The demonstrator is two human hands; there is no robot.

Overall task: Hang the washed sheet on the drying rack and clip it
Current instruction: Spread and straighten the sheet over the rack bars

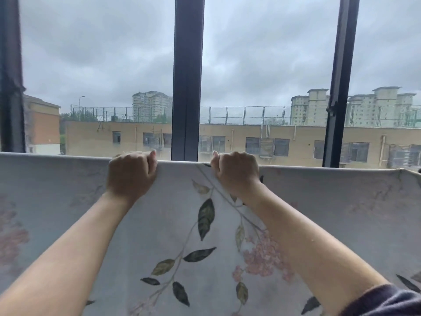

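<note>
A pale grey sheet [182, 213] printed with dark leaves and pink flowers hangs across the whole lower half of the view, folded over a horizontal bar that it hides. My left hand [131, 173] grips the sheet's top fold left of centre, fingers curled over the edge. My right hand [235, 172] grips the same fold a little to the right, fingers curled over it too. No clip is in view. The rack itself is covered by the cloth.
Right behind the sheet is a large window with dark vertical frames [188, 76]. A window handle [332, 108] sits on the right frame. Outside are beige buildings and a grey sky.
</note>
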